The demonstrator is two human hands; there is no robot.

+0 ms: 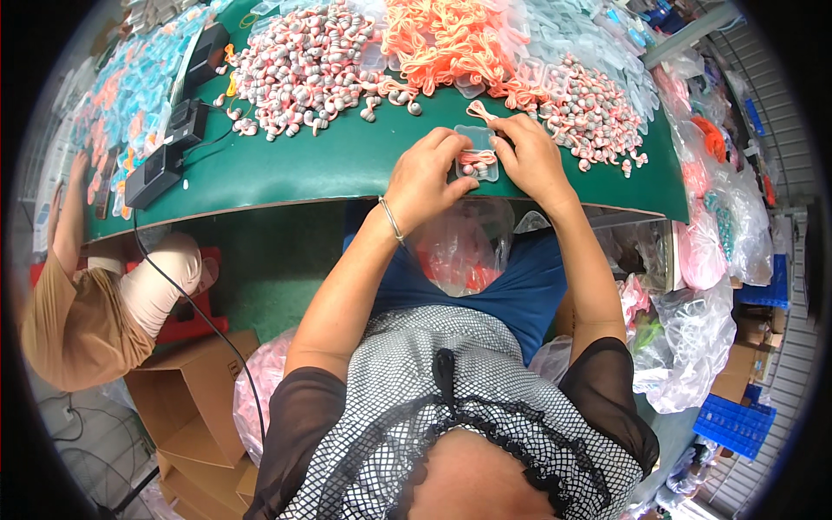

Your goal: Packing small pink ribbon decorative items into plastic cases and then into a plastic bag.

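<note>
at the near edge of the green table point(286, 173), seen from the head view, both hands meet over a small clear case point(477, 152). the left hand point(426, 178) curls round the case's left side, fingers bent and pinching its edge. the right hand point(530, 156) grips the right side, thumb on the rim. inside the case lie pink-grey earplugs with a coiled orange cord point(476, 159). the case sits flat between the hands, its long axis running roughly away from the person, each hand about equally near. a loose corded pair point(482, 111) lies just beyond the right fingers. farther back are a heap of earplugs point(303, 65), a tangle of orange cords point(446, 39) and a second heap point(589, 108) to the right. black boxes point(165, 156) sit at the far left, beside another person's arm point(65, 208).
</note>
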